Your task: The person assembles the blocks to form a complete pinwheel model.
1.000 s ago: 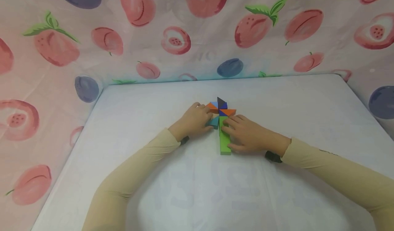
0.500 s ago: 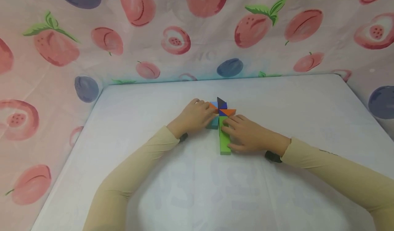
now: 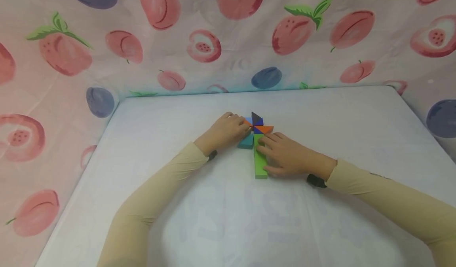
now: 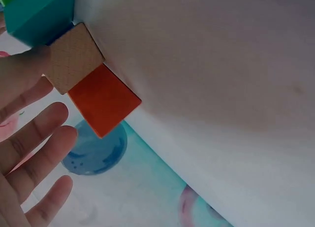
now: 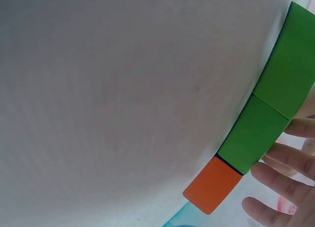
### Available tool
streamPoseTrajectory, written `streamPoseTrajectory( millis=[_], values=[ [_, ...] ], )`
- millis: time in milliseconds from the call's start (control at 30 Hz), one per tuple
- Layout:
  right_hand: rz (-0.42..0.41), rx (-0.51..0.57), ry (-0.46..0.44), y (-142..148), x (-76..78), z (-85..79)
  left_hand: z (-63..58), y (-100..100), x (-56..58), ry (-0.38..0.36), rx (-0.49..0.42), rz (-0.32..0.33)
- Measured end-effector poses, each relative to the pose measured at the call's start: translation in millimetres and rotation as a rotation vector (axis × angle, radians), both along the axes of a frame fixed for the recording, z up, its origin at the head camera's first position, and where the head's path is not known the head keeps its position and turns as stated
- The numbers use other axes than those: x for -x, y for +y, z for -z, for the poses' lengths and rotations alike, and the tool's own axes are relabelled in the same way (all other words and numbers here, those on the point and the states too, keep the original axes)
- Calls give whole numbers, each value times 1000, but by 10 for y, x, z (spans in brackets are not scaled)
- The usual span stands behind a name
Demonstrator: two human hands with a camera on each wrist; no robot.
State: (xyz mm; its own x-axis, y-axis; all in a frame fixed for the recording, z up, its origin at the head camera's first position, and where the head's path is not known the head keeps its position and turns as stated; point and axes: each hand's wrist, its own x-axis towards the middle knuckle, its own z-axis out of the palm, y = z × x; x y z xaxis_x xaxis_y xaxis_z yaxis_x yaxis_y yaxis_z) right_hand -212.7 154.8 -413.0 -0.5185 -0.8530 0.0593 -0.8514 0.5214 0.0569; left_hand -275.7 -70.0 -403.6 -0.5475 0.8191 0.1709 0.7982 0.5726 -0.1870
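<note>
In the middle of the table, small coloured blocks form a pinwheel shape. My left hand (image 3: 228, 132) reaches in from the left. Its thumb and index finger pinch a plain wooden block (image 4: 76, 59); the other fingers spread apart. Against the wooden block sits an orange block (image 4: 104, 101), with a teal block (image 3: 246, 141) on the near side. My right hand (image 3: 285, 154) rests its fingers along the right and top of two green blocks (image 5: 253, 133) lined up end to end. Beyond them is an orange triangle (image 3: 265, 129) beside dark blue pieces (image 3: 259, 122).
A white cloth covers the table (image 3: 213, 219). Behind it rises a fruit-print curtain (image 3: 228, 73), which meets the table's back edge. A black triangle (image 3: 255, 118) points up at the far end of the blocks.
My left hand has shifted slightly right and away from me, covering the wooden block and part of the left orange piece. More of the teal block shows. My right hand stays put.
</note>
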Motion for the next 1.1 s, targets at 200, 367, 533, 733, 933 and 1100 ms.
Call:
streamPoseTrajectory(
  millis=[200,367,533,733,933,1100],
  values=[
    [-6,7,3,2,6,-1,29,38,30,42,-14,15],
    [-5,0,7,4,10,-5,43,50,43,57,-17,4],
    [0,-10,4,4,8,-16,14,23,14,45,-48,1],
    [0,-13,0,10,10,-15,-60,-35,-90,-49,64,-11],
    [0,-4,-3,13,-2,-12,-21,-46,-145,-130,147,-27],
    [-3,5,1,11,-13,-16,1,-27,-161,-140,157,-14]
  ],
)
